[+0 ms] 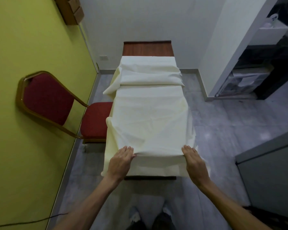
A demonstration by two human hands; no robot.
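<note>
Step in hand, as we read it: smoothing and squaring the cream sheet [150, 123] over the narrow wooden bed [148, 48]. The sheet lies along the whole bed, doubled back in a band [150, 75] near the head end, and hangs over the foot end and both long sides. It hangs looser and more bunched on the left, beside the red chair [48, 100]. Left hand [121, 161] and right hand [194, 161] rest on the two near corners, fingers straight and close together, flat on the cloth, gripping nothing that we can see. Whether the thumbs catch the fold at the edge we cannot tell. A taut ridge runs between the hands along the foot edge, and creases fan out from mid-sheet. Our judgement for doing this well: press evenly with both palms, draw toward the foot in one equal pull so the creases run out, then sweep outward to the corners. Watch the left overhang: an uneven pull would likely skew the sheet, so we compare the side drops before any tucking
</note>
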